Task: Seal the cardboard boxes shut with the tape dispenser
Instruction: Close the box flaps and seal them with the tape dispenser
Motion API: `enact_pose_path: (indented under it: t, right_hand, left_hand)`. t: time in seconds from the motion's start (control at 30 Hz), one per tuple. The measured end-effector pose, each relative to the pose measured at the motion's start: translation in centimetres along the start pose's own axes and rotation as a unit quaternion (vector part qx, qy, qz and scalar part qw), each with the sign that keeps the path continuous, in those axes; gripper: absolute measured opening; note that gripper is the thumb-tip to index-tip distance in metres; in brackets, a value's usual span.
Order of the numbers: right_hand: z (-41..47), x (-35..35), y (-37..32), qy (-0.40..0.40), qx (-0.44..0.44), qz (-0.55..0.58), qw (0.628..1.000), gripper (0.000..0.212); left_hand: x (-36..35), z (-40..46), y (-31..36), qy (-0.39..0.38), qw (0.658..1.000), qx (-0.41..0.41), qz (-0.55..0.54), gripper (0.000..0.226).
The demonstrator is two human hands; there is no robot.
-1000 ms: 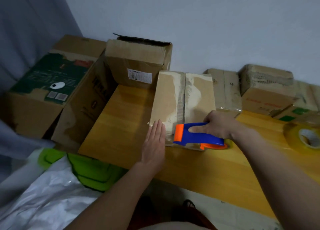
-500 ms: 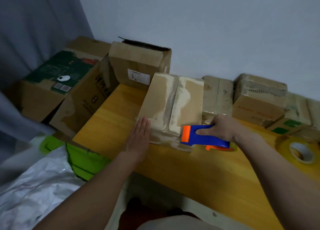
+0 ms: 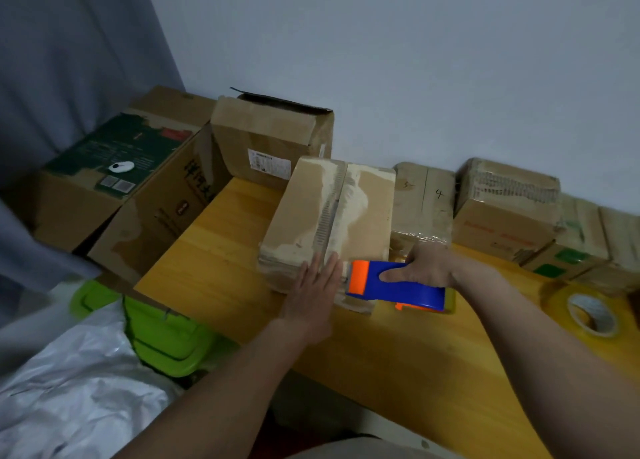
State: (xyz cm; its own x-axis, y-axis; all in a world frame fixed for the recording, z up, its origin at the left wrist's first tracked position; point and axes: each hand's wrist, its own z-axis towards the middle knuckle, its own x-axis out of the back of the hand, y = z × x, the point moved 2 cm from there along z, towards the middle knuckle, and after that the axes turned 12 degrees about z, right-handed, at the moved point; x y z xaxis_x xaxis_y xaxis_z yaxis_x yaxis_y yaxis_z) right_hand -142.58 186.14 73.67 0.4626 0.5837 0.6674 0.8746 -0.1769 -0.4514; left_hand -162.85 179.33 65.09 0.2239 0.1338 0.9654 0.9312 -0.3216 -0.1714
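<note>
Since half a second ago the left hand (image 3: 317, 287) has slid rightward along the near end of the cardboard box (image 3: 329, 216) and now lies flat, fingers straight, beside the orange nose of the tape dispenser (image 3: 394, 283). The right hand (image 3: 427, 266) has its fingers curled round the dispenser's blue body and holds it against the box's near right corner. The box sits on the yellow wooden table (image 3: 214, 268), its two top flaps meeting along a centre seam that appears not yet freshly taped. The risk now seems to be the box skidding away if the dispenser is pulled before the flat hand bears down, which would leave the tape crooked or creased. The straight fingers also lie close to the dispenser's cutting edge. A spare tape roll (image 3: 588, 311) lies on the table to the right.
</note>
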Motion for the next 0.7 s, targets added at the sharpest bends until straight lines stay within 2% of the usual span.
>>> enact_pose_path:
  t: [0.17, 0.3, 0.37, 0.57, 0.7]
  right_hand:
    - [0.1, -0.9, 0.6, -0.035, -0.010, 0.040, 0.999, 0.058]
    - [-0.2, -1.2, 1.2, -0.013, -0.011, 0.099, 0.995, 0.072]
    - [-0.4, -1.4, 1.4, -0.013, -0.008, 0.129, 0.992, 0.072]
    - [-0.6, -1.2, 1.8, 0.010, 0.016, 0.111, 0.994, 0.065]
    - [-0.8, -1.1, 2.6, 0.020, 0.025, 0.088, 0.996, 0.059]
  left_hand:
    - [-0.4, 0.1, 0.1, 0.009, 1.000, 0.004, 0.009, 0.097]
    - [-0.6, 0.0, 0.3, 0.027, 0.999, 0.018, 0.025, 0.089]
    - [-0.7, 0.0, 0.3, 0.032, 0.999, 0.021, 0.033, 0.084]
    - [-0.6, -0.2, 0.3, 0.029, 0.999, 0.019, 0.039, 0.074]
    - [-0.7, -0.2, 0.3, 0.026, 0.998, 0.017, 0.047, 0.079]
